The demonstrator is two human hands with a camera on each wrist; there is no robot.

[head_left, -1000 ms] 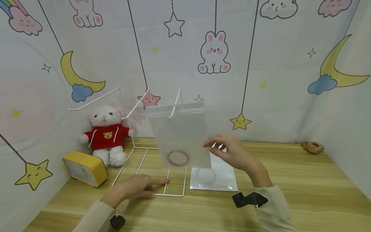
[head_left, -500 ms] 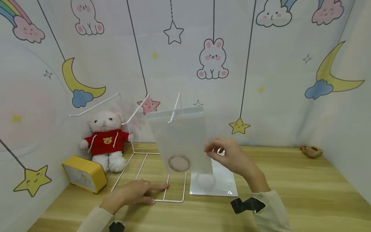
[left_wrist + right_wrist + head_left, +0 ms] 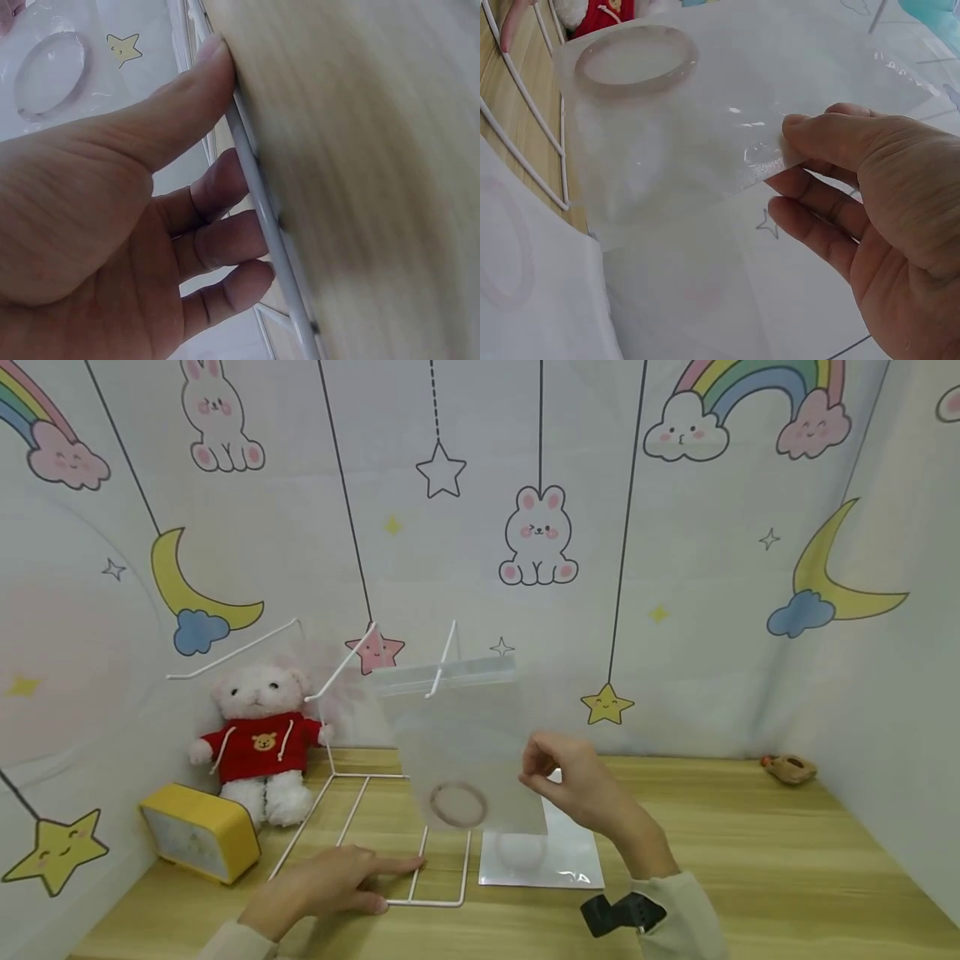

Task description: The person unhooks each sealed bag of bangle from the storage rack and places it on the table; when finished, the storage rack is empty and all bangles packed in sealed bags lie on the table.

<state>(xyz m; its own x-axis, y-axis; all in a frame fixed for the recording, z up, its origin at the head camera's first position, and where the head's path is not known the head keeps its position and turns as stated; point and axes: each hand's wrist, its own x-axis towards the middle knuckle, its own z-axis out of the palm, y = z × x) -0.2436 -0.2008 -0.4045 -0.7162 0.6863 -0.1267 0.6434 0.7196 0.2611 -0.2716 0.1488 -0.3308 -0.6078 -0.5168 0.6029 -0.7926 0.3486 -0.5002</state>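
Note:
A clear zip bag (image 3: 472, 735) with a pale ring (image 3: 630, 91) inside hangs at the right arm of the white wire rack (image 3: 423, 903); that arm crosses the bag's zip strip in the head view. My right hand (image 3: 573, 781) pinches the bag's side edge, thumb on the near face and fingers behind, as the right wrist view shows. My left hand (image 3: 318, 885) rests on the rack's base, index finger stretched along to a crossbar and thumb at the front wire (image 3: 262, 199). Below the hanging bag, a second bag (image 3: 555, 864) with a ring lies on the table.
A white teddy bear (image 3: 262, 747) in a red hoodie sits behind the rack's left side. The yellow clock (image 3: 201, 835) stands left of the rack. A small brown object (image 3: 789, 768) lies far right on the wooden table (image 3: 720, 852), before a printed cloth backdrop.
The head view has tilted up, so everything sits lower in it. My right fingers have drawn closer together at the bag's edge. My left hand stays on the rack's base.

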